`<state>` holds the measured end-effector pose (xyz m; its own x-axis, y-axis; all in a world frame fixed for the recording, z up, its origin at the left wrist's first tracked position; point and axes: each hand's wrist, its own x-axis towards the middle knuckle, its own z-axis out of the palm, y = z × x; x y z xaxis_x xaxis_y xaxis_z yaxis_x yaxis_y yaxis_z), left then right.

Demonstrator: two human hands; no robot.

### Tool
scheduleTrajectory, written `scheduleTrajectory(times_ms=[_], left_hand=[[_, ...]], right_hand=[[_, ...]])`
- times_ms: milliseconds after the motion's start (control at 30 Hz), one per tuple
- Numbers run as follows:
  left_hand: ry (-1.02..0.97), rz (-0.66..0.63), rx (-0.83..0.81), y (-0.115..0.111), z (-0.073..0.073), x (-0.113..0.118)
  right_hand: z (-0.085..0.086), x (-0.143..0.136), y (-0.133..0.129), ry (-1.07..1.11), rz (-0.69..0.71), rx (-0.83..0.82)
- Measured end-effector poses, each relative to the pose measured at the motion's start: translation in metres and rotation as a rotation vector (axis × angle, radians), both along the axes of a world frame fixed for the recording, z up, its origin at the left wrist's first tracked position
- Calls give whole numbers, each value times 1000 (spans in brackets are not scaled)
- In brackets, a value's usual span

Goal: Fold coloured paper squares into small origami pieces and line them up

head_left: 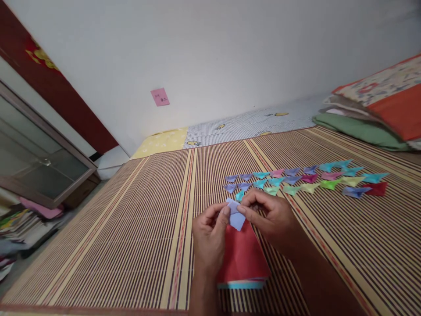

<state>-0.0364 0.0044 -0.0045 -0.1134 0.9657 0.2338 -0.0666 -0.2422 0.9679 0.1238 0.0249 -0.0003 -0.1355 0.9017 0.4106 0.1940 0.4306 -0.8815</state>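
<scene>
A small pale-blue sheet of folded paper is pinched between both my hands. My left hand grips its left side between thumb and fingers. On its right side, my right hand has thumb and forefinger closed on the upper edge. Just below the folded paper lies a stack of coloured paper, red on top with light blue showing at the near edge. Beyond my hands, several small folded paper shapes in blue, turquoise, pink, green, yellow and red stand in rows.
A striped bamboo mat covers the bed. Along the wall runs a patterned cloth. Folded bedding is piled at the far right. A pink note sticks to the wall. A glass-doored cabinet stands at the left.
</scene>
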Motion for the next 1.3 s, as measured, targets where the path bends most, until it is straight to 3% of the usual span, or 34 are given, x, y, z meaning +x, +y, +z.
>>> scheduleTrajectory(times_ms=[333,800,1067,1300], left_hand=[[-116,32,-16,-2,2,9],[-12,24,-22,-5,1,9],[26,2,-19,-7,3,9],[-9,19,-34,-7,5,12]], right_hand=[[2,-7,-2,16,-41,-84],[2,-11,-4,-17,-86,-103],[-1,-11,-2,113,16,-128],[-2,-10,-3,92,-13,-123]])
